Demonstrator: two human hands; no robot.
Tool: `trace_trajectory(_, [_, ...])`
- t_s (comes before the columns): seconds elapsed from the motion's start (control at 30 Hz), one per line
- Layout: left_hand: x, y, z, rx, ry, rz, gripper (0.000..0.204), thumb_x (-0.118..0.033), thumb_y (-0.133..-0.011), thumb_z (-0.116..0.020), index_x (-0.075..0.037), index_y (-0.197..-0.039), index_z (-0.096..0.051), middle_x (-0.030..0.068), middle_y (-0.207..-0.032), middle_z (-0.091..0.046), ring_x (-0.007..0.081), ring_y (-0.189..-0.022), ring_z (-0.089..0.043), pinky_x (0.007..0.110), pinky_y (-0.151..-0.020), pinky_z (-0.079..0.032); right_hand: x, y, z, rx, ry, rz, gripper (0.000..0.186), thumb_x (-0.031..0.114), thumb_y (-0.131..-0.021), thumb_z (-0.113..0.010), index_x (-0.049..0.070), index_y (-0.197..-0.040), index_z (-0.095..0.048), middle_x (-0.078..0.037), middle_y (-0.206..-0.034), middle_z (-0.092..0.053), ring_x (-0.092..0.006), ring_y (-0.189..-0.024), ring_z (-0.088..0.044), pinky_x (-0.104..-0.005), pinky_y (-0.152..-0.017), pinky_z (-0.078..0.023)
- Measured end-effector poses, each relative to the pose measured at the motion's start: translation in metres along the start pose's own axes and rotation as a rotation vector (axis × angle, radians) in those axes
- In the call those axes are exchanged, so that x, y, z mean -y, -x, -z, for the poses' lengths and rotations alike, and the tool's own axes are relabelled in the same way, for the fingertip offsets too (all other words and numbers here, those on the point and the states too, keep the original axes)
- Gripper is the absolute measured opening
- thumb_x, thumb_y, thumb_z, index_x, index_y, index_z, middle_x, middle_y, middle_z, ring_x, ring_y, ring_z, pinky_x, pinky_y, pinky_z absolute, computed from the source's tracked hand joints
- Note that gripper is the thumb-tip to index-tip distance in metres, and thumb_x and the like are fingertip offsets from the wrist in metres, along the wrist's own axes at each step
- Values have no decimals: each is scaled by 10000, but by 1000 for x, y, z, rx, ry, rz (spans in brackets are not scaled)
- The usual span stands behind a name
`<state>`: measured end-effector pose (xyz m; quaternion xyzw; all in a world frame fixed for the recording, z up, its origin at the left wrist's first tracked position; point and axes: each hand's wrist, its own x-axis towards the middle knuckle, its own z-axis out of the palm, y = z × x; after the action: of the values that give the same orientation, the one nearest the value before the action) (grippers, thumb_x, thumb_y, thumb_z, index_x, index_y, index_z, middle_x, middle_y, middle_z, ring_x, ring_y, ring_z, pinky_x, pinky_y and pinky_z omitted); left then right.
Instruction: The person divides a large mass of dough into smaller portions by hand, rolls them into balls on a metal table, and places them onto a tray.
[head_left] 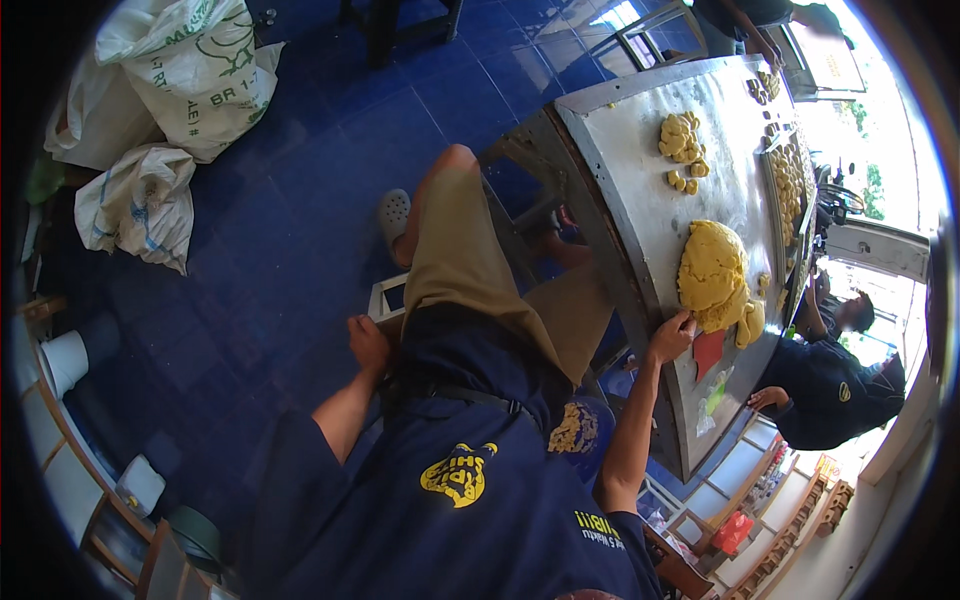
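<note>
Right-hand grip (671, 338) has curled fingers at the near edge of the large, rounded yellow dough mound (712, 268) on the grey-topped bench (640, 165); whether it pinches any cannot be told. Curled left hand (369, 345), contents hidden, is beside a white rectangular frame (377, 303).

Near my edge of the pale, flat-topped counter (630, 165), I have a large, rough, rounded mound of yellow dough (712, 264).
</note>
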<state>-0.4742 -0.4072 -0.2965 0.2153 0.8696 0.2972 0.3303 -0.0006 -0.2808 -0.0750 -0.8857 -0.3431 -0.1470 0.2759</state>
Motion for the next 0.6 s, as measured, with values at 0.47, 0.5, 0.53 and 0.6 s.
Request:
trace_trajectory(0.47, [-1,-3,-5,-36,10,-30,389,-345,-1010,-408,14,-1046,-554,336,-1049,-622,550,-1007,-568,559,-841,-436,-4,-1,-5,-21,-73,-91,448,433,-1001,-502,38,-1008,-713,-167,-865,-726,-375,-812,-692,-488,-708,-497])
trace_trajectory(0.5, [-1,-3,-7,-34,12,-26,390,-344,-1009,-407,16,-1046,-554,336,-1047,-621,553,-999,-566,559,-837,-435,-5,-2,-3,-31,-106,-81,438,421,-1007,-499,40,-1002,-716,-161,-872,-728,-366,-818,-694,-480,-713,-498])
trace_trajectory(0.53, [4,-5,-7,-50,-2,-58,389,-341,-1008,-407,18,-1044,-553,335,-1037,-620,555,-989,-562,560,-833,-432,-4,-1,-5,-35,-144,-68,429,409,-1013,-496,42,-995,-718,-155,-879,-731,-358,-823,-696,-472,-718,-499])
trace_trajectory(0.6, [15,-11,-8,-81,-33,-127,387,-334,-1007,-408,23,-1041,-553,334,-1019,-616,559,-971,-553,561,-824,-426,-3,1,-4,-36,-188,-86,406,384,-1019,-501,48,-999,-726,-146,-883,-733,-330,-818,-693,-449,-725,-498])
